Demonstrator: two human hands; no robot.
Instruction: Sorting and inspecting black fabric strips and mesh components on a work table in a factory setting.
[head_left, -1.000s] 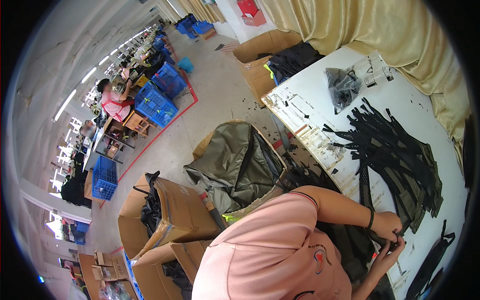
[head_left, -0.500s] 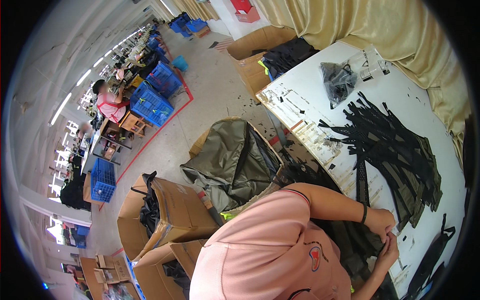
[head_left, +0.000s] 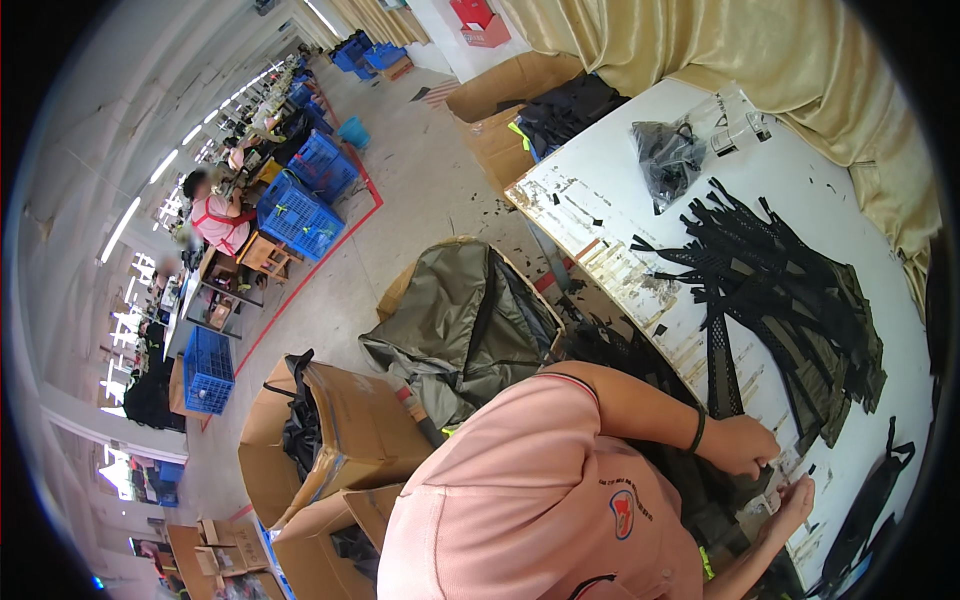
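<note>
My left hand (head_left: 742, 445), with a black band on its wrist, is closed at the table's near edge. Its curled fingers grip the edge of a dark olive fabric piece (head_left: 738, 492) that hangs over my lap. A short gap away, my right hand (head_left: 790, 512) has its fingers bent together; whatever lies in them is too small to make out. Beyond my hands, a fanned pile of black mesh straps with olive fabric ends (head_left: 800, 320) lies on the white table (head_left: 640, 200). To the right rests a separate black strap piece (head_left: 865, 510).
A clear plastic bag with dark contents (head_left: 668, 160) lies at the table's far end. An open carton of olive fabric (head_left: 465, 320) and other cartons (head_left: 370, 420) stand on the floor to my left. Blue crates (head_left: 300, 215) and a seated person (head_left: 220, 220) are farther off.
My hands were together at the fingertips and are now apart. The left one has drawn back slightly toward my body; the right one has moved a little lower in the view.
</note>
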